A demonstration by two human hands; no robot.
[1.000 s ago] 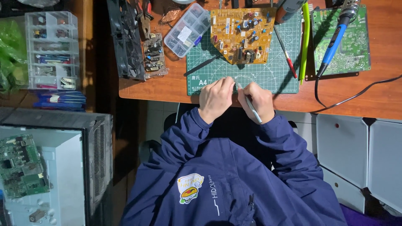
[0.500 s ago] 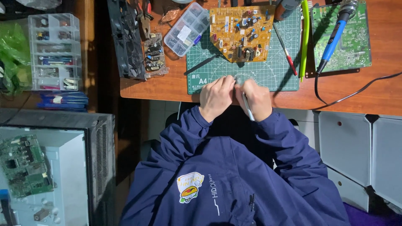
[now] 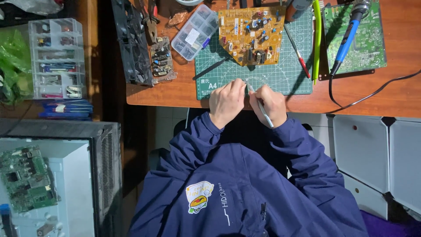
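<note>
I see my right hand [image 3: 268, 104] gripping a slim white tool [image 3: 261, 104] at the worktop's [image 3: 166, 92] near edge, my left hand [image 3: 226, 102] pinching something hidden, the yellow circuit board [image 3: 251, 34] lying untouched beyond.

Both hands [image 3: 245, 102] hold a slim tool [image 3: 261, 103] above the green cutting mat [image 3: 280, 74].

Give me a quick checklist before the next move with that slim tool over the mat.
1. Right hand grip on slim white tool: ok, held like a pen.
2. Left hand at the tool tip: ok; whether it holds anything: cannot tell.
3. Both hands over green cutting mat: ok.
4. Orange circuit board on mat, apart from hands: ok.
5. Blue soldering iron parked on green board, off to the right: ok.
6. Iron hot: cannot tell.
</note>
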